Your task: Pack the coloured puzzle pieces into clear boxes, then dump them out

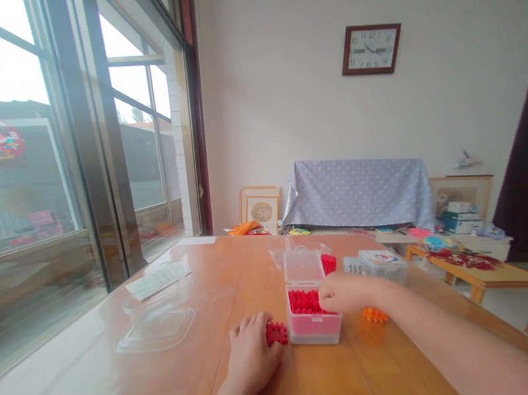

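Observation:
A clear plastic box (317, 337) stands on the table with its lid (303, 266) tipped up at the back. Red toothed plastic blocks (303, 301) fill its top. My right hand (339, 290) is closed over the box's right side, its fingertips down at the blocks; what lies in them is hidden. Left of the box, my left hand (254, 349) has its fingers curled round a red toothed block (276, 334) low at the table. More red blocks (328, 263) show behind the box, and orange toothed pieces (375, 315) lie beneath my right forearm.
Another clear box (382, 263) with grey pieces (353, 266) stands back right. Clear plastic lids (157, 328) and a paper sheet (158, 280) lie on the left of the wooden table (319, 389). A small wooden table (520, 280) stands to the right; windows line the left.

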Demonstrator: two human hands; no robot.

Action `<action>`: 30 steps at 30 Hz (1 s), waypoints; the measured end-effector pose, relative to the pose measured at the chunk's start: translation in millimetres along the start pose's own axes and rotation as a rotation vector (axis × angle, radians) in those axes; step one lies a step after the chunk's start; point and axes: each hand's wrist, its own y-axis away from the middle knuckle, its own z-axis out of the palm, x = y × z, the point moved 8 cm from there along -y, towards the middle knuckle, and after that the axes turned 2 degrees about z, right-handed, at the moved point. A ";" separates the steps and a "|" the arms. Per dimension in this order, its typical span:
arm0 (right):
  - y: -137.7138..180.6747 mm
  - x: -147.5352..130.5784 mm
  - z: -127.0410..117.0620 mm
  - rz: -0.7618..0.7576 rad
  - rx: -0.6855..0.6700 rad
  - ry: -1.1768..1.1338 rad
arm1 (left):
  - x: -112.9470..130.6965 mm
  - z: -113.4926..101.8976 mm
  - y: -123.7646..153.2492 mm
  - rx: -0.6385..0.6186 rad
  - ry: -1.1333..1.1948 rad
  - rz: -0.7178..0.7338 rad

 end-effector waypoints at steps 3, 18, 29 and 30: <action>2.4 2.9 -1.9 0.002 0.052 -0.056 | -0.9 -0.1 0.6 0.034 0.010 0.007; 4.7 -65.7 -40.0 -0.074 0.452 -0.225 | -9.9 -24.8 15.7 0.525 0.450 0.185; -21.5 -79.8 -11.0 -0.006 0.273 -0.570 | 3.3 -34.0 26.7 0.550 0.357 0.294; -18.9 -70.6 -13.9 0.014 0.293 -0.603 | 3.3 -33.9 25.8 0.544 0.329 0.295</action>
